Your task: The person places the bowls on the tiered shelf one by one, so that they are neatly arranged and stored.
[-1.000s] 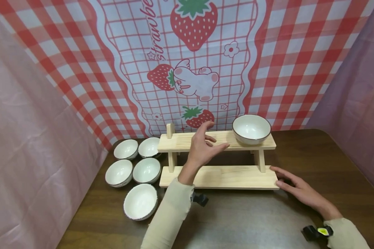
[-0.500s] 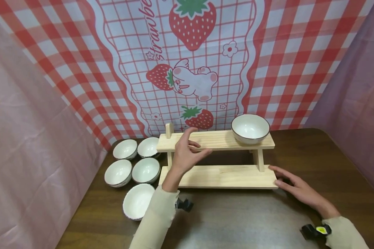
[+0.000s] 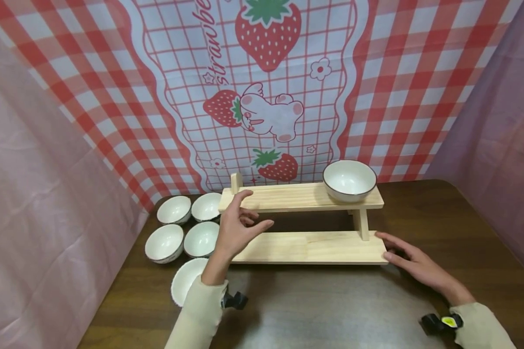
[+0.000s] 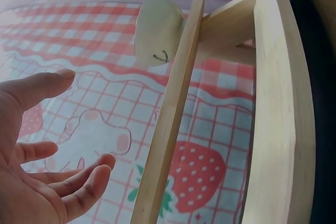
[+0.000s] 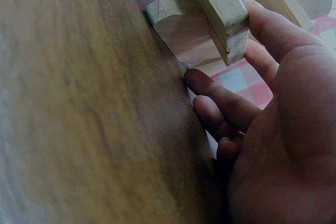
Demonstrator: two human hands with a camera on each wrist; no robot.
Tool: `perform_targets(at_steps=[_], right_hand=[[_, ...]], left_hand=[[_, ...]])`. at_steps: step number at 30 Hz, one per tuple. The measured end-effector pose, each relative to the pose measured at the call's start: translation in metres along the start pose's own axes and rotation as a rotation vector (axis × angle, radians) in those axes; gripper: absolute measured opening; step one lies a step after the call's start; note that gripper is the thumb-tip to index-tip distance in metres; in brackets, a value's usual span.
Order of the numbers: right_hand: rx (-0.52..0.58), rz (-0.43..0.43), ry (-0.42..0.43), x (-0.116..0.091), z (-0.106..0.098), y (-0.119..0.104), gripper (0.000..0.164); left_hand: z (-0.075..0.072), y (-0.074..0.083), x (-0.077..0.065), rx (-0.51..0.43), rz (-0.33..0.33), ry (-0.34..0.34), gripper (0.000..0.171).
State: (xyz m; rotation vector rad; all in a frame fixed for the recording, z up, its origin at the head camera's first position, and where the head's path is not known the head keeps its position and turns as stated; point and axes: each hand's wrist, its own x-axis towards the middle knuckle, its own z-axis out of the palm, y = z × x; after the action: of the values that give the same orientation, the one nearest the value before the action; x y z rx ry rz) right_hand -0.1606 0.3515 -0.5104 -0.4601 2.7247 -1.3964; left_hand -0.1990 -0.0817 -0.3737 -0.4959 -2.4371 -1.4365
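A two-tier wooden display shelf (image 3: 305, 247) stands on the table, with a white dark-rimmed bowl (image 3: 349, 180) upright at the right of its upper tier. My left hand (image 3: 233, 230) hovers before the shelf's left end, thumb and fingers spread apart and holding nothing; in the left wrist view the hand (image 4: 47, 156) is apart from the wood. At the right end of the lower tier, my right hand (image 3: 412, 261) holds the plank's end between thumb and index finger. The right wrist view shows the thumb (image 5: 273, 24) against the plank (image 5: 223, 17), other fingers loosely bent below.
Several white bowls stand at the left, among them a front bowl (image 3: 183, 283) partly behind my left sleeve, a middle bowl (image 3: 163, 242) and a back bowl (image 3: 173, 210). A checked strawberry cloth (image 3: 262, 121) hangs behind the brown table (image 3: 332, 305).
My left hand has moved left and slightly down, away from the bowl on the upper tier. My right hand has stayed at the shelf's end.
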Motion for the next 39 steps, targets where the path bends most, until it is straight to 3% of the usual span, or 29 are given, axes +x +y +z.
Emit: perform_targets(at_steps=[18, 28, 35, 39], right_hand=[[-0.024, 0.007, 0.001, 0.003, 0.001, -0.001, 0.05], [-0.004, -0.001, 0.002, 0.001, 0.002, 0.0, 0.049], [0.007, 0.009, -0.008, 0.0, 0.001, 0.0, 0.05], [0.003, 0.003, -0.005, 0.0, 0.0, 0.0, 0.05]], left_hand=[[-0.062, -0.03, -0.043, 0.098, -0.071, 0.082, 0.077], [-0.081, -0.043, -0.065, 0.168, -0.095, 0.109, 0.073], [-0.094, -0.051, -0.081, 0.191, -0.172, 0.125, 0.075], [-0.1, -0.058, -0.091, 0.202, -0.165, 0.152, 0.075]])
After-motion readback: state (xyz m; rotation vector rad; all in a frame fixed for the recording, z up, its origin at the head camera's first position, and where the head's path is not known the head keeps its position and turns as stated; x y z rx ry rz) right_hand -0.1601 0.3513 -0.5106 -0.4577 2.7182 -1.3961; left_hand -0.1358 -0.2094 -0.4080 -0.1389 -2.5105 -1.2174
